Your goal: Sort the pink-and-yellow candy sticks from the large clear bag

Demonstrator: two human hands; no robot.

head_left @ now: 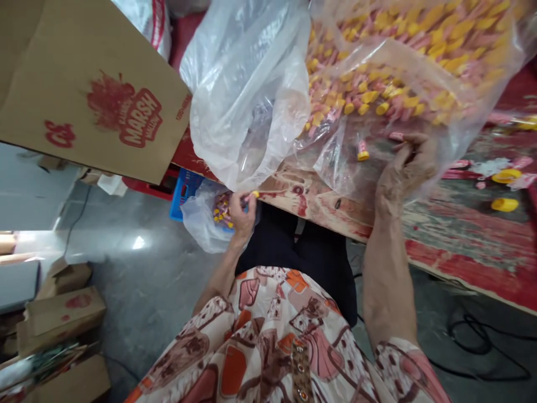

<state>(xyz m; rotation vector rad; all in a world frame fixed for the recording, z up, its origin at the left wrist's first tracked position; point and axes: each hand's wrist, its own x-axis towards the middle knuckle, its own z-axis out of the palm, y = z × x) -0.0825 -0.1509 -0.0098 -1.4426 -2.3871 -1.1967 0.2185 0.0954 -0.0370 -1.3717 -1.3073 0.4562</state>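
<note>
My left hand (242, 217) pinches a small pink tube with a yellow cap (255, 194) at the table's front edge. Below that hand, a plastic bag (197, 226) holding more such pieces sits in a blue crate (178, 196). My right hand (405, 165) reaches into a large clear plastic bag (348, 176) on the table, its fingers closed at a small pink tube (396, 136). Many pink tubes with yellow caps (369, 98) lie heaped deeper in this bag. One separate capped tube (362, 150) lies left of my right hand.
A marshmallow carton (96, 84) stands at the left, beside a whitish plastic bag (247, 89). Loose yellow caps (504, 205) and pink pieces lie on the worn red wooden table (465, 240). Black cable (478, 336) and cardboard boxes (65, 316) are on the floor.
</note>
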